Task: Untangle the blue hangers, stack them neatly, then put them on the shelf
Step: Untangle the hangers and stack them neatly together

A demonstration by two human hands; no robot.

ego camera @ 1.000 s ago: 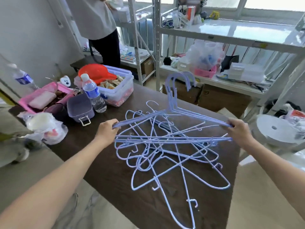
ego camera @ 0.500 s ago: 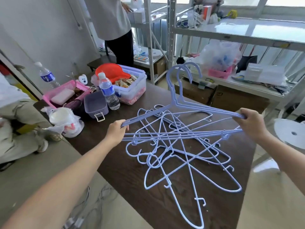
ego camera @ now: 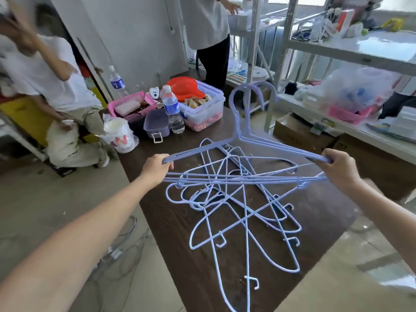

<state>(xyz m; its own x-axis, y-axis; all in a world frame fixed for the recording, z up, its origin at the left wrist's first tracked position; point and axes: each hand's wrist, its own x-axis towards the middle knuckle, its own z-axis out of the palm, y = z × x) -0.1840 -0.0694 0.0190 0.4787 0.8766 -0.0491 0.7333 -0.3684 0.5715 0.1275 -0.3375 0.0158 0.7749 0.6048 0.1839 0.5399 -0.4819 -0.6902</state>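
Note:
A stack of blue hangers hangs in the air above the dark wooden table, hooks pointing up and away from me. My left hand grips the stack's left end and my right hand grips its right end. Below the stack, a tangled pile of blue hangers lies flat on the table, several of them crossing each other. The metal shelf stands behind the table to the right.
At the table's far end stand a water bottle, a small purple bin, a pink basket and a clear box with a red scoop. A person crouches at left; another stands behind. Cardboard boxes sit under the shelf.
The view has swung to the left and a crouching person came into sight. Both hands keep hold of the lifted stack, which sits slightly higher over the pile.

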